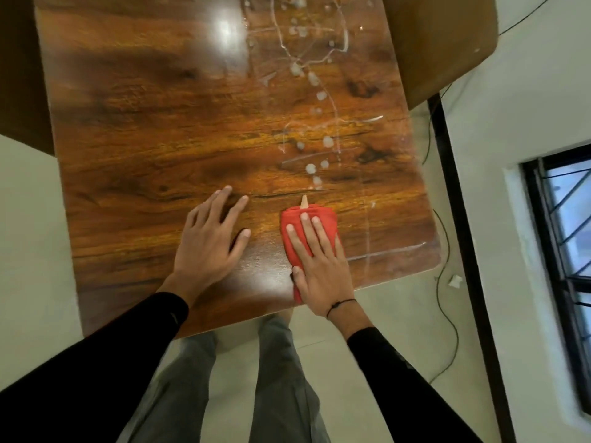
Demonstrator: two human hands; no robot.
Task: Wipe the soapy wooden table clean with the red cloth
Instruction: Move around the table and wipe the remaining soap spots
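Fingers [311,227] of the right hand [319,266] lie straight and close together, pressed flat on the red cloth [323,219]; nothing is gripped, the palm just pins it down. Black cord bracelet [340,304] at that wrist, black sleeve [399,372] behind it. Cloth is bunched into a narrow pad near the table's front edge, right of centre, one end reaching the edge under the palm. Small pale tag [303,201] pokes out of its far end. Left hand [208,241] rests flat on bare wood just beside the cloth, fingers spread, holding nothing. Wooden table [144,139] looks glossy and mostly clear on its left half. Beyond the cloth, soap suds [311,168] trail away up the right half: white foam blobs and thin curving streaks, to the far edge. Window [563,225] in the wall at right; black cable [447,314] on the floor.
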